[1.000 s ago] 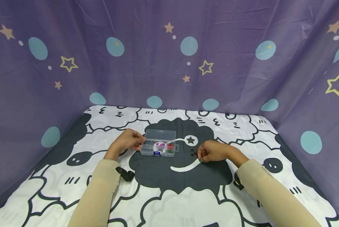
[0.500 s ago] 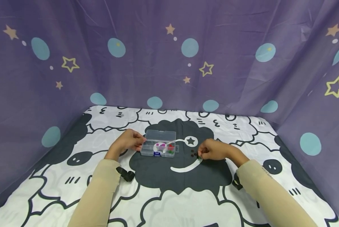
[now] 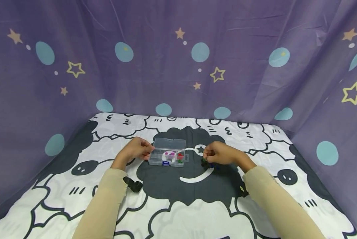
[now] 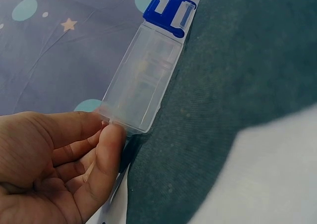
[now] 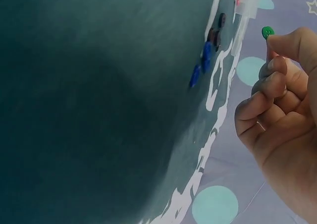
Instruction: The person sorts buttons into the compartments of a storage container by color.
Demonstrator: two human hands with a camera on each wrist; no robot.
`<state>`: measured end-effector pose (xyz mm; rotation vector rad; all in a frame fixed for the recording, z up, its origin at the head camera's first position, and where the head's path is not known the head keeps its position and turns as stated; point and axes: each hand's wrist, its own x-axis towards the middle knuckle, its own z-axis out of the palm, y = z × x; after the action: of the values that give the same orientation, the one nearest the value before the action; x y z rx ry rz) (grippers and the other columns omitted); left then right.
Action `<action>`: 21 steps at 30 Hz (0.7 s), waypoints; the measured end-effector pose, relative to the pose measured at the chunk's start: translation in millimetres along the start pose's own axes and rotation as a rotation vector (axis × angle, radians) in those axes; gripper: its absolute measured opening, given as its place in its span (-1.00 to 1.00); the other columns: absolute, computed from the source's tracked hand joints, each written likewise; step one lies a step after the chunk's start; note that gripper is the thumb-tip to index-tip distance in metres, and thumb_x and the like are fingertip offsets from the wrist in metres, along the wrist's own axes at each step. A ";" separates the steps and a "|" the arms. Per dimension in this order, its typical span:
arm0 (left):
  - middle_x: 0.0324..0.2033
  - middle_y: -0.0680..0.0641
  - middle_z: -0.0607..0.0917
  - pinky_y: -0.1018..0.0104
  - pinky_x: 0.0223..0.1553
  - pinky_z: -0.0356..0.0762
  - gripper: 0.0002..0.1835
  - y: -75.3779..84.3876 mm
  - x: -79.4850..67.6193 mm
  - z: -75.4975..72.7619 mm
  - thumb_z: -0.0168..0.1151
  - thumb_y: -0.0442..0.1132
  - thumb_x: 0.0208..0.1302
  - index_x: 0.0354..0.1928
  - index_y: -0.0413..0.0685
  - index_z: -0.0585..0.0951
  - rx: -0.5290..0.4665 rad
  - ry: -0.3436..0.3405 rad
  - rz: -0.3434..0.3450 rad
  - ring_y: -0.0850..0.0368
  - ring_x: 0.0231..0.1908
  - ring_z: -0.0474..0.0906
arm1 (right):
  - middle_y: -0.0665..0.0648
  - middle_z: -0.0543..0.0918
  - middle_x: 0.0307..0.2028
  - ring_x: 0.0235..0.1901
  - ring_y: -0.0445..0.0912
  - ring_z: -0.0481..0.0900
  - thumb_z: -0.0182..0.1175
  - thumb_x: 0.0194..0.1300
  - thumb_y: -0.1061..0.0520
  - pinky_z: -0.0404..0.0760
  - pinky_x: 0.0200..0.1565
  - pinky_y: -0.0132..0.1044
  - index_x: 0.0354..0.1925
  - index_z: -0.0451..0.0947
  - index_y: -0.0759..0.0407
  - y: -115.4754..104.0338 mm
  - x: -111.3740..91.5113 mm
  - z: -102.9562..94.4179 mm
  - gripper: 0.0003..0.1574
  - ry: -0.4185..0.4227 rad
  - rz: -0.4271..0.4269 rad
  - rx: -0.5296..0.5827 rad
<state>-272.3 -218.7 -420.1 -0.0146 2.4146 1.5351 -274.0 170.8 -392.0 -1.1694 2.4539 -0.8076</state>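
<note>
A clear plastic compartment box [image 3: 155, 156] stands with its lid raised on the dark patch of the cloth. My left hand [image 3: 139, 149] grips the box's left end between thumb and fingers; the left wrist view shows this pinch at the corner, with the blue latch [image 4: 170, 12] farther along. Pink, red and green buttons lie in some compartments, the red ones [image 3: 180, 155] at the right end. Above the cloth right of the box, my right hand [image 3: 221, 152] pinches a green button [image 5: 268, 32] between thumb and index finger. Loose blue buttons [image 5: 206, 57] and dark brown buttons [image 5: 222, 20] lie below it.
The table is covered by a white cloth [image 3: 208, 219] printed with dark cartoon sheep. A purple curtain [image 3: 154, 73] with stars and blue ovals rises behind and at both sides. The raised lid [image 3: 169, 143] leans at the box's far side.
My right hand has lifted off the cloth with a green button and moved slightly up and left, uncovering blue buttons. My left hand keeps its hold on the box.
</note>
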 end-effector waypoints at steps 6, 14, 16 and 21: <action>-0.44 -0.17 0.70 0.27 -0.41 0.76 -0.81 0.5 -0.8 0.8 0.31 -0.30 0.44 -0.08 -0.33 0.70 0.011 0.002 0.002 0.13 -0.52 0.69 | -0.11 0.60 -0.49 -0.51 -0.26 0.45 0.19 0.37 0.30 0.49 -0.40 -0.38 -0.24 0.71 0.26 -3.2 10.8 0.5 -0.86 0.023 -0.029 -0.006; -0.43 -0.18 0.70 0.27 -0.42 0.76 -0.80 2.4 -2.0 0.9 0.29 -0.31 0.45 -0.07 -0.35 0.70 0.003 -0.004 0.008 0.13 -0.53 0.68 | -0.09 0.60 -0.48 -0.51 -0.24 0.43 0.18 0.39 0.28 0.47 -0.42 -0.37 -0.22 0.70 0.26 -12.8 24.8 1.5 -0.85 0.050 -0.037 0.017; -0.42 -0.18 0.70 0.27 -0.41 0.76 -0.81 2.5 -2.7 0.9 0.29 -0.31 0.45 -0.07 -0.34 0.70 -0.001 0.001 0.000 0.13 -0.52 0.68 | -0.08 0.61 -0.47 -0.51 -0.23 0.44 0.18 0.40 0.28 0.47 -0.41 -0.36 -0.21 0.70 0.27 -15.9 28.9 2.2 -0.84 0.047 -0.041 0.021; -0.41 -0.19 0.70 0.26 -0.41 0.76 -0.81 2.3 -3.9 0.5 0.28 -0.32 0.46 -0.06 -0.34 0.70 0.005 0.004 0.003 0.13 -0.52 0.68 | -0.06 0.63 -0.45 -0.51 -0.23 0.43 0.18 0.41 0.27 0.47 -0.43 -0.35 -0.19 0.71 0.27 -21.8 39.4 5.9 -0.84 0.041 -0.053 0.027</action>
<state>-268.8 -217.8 -417.3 -0.0123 2.4225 1.5314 -282.2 126.7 -384.7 -1.2247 2.4457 -0.8855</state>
